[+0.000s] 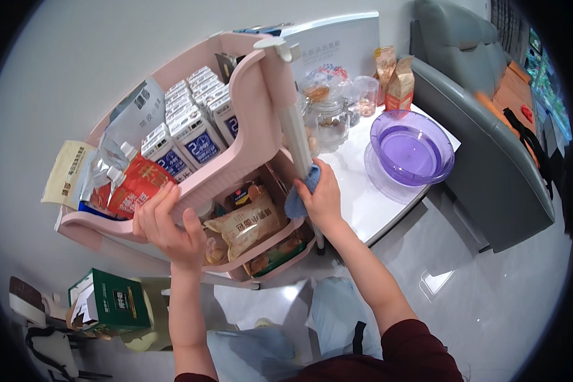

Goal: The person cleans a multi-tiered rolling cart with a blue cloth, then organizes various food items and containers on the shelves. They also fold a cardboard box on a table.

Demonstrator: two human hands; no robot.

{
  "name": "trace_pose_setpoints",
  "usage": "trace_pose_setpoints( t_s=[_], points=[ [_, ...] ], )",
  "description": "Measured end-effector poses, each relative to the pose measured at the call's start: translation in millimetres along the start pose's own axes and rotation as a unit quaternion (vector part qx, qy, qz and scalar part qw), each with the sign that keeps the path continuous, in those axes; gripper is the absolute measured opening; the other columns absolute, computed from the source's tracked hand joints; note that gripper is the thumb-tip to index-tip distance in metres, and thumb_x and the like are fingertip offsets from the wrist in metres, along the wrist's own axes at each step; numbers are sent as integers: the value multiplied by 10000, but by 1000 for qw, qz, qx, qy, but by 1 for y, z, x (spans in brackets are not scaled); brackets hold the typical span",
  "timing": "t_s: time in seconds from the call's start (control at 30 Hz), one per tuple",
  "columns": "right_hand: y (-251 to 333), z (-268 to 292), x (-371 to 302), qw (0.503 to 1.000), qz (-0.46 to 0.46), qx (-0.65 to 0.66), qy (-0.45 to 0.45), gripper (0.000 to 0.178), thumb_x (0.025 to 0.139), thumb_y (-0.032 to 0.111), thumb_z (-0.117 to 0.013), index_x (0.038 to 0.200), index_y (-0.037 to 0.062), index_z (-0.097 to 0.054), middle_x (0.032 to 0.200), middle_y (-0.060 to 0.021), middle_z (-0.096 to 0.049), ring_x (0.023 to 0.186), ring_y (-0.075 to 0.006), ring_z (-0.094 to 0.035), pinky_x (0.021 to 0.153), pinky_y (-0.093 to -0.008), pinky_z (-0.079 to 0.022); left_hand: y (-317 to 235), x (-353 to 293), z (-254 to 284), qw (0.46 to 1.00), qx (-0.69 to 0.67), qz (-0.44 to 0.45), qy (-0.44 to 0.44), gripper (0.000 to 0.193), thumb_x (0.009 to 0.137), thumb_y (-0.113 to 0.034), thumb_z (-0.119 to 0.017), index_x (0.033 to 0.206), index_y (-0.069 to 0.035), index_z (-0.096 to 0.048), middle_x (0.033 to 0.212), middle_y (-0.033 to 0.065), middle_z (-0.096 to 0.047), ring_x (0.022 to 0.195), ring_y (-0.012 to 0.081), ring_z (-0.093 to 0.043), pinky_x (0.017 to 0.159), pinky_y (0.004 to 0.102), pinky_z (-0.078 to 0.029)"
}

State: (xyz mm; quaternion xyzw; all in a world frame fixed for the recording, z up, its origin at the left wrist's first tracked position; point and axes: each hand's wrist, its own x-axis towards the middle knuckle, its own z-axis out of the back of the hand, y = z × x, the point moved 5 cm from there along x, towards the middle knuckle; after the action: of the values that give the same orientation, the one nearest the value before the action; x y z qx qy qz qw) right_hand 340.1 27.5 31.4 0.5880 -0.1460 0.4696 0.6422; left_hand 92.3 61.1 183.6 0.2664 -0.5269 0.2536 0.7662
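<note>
In the head view, the left hand (167, 226) is at center-left, its fingers side by side on the front rim of the pink cart (243, 159), thumb spread away. Near the frame's center, the right hand (321, 196) pinches a blue cloth (295, 202) against the cart's white post (294, 118). Red pouches (148, 177) and white-and-blue cartons (194, 137) fill the upper tier at upper left; a bread bag (251, 223) lies below. At upper right, a purple basin (444, 173) stands on the white surface (356, 213).

Pink cart (256, 95) carries cartons (197, 135) and 2 red pouches (148, 179).
</note>
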Motion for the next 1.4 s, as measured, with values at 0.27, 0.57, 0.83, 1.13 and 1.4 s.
trace_pose_setpoints(
  t_s=[0.27, 0.57, 0.83, 1.13, 1.4],
  points=[
    [-1, -20, -56, 992, -76, 74, -70, 552, 851, 32, -568, 1337, -47, -319, 1315, -259, -372, 1223, -407, -390, 1058, -431, -299, 5, -4, -6, 1000, -6, 7, -16, 246, 874, -279, -549, 1002, -87, -633, 1032, 42, -668, 978, 198, -580, 992, 371, -287],
    [-13, -26, -131, 993, 70, 20, 90, 622, 693, -100, -547, 1294, -8, -417, 1368, -232, -409, 1291, -437, -372, 1107, -495, -274, 10, -4, 2, 1000, -16, 6, 19, 319, 880, -335, -542, 1051, -81, -628, 1096, 46, -644, 1021, 215, -558, 1006, 385, -275],
    [31, -26, -85, 957, 203, -136, 158, 515, 752, 41, -559, 1262, 7, -497, 1317, -146, -502, 1265, -347, -428, 1078, -493, -285, 25, -80, 54, 1000, -17, -20, -15, 603, 961, -427, -388, 1387, -4, -329, 1412, 221, -392, 1317, 340, -379, 1154, 464, -105],
    [16, -69, -173, 981, 76, -5, 178, 479, 756, 18, -543, 1232, 26, -490, 1307, -141, -516, 1240, -347, -433, 1099, -533, -214, 98, -272, 27, 775, -354, 523, -16, 654, 1016, -443, -247, 1456, 34, -170, 1500, 153, -236, 1366, 268, -272, 1133, 389, -182],
    [98, -122, -229, 960, -15, 160, 231, 383, 885, 73, -485, 1263, 15, -475, 1342, -135, -502, 1313, -343, -384, 1131, -530, -123, 97, -272, 14, 694, -478, 537, -36, 778, 957, -636, -246, 1434, -21, -258, 1408, 87, -372, 1315, 201, -334, 1091, 374, -242]
  ],
)
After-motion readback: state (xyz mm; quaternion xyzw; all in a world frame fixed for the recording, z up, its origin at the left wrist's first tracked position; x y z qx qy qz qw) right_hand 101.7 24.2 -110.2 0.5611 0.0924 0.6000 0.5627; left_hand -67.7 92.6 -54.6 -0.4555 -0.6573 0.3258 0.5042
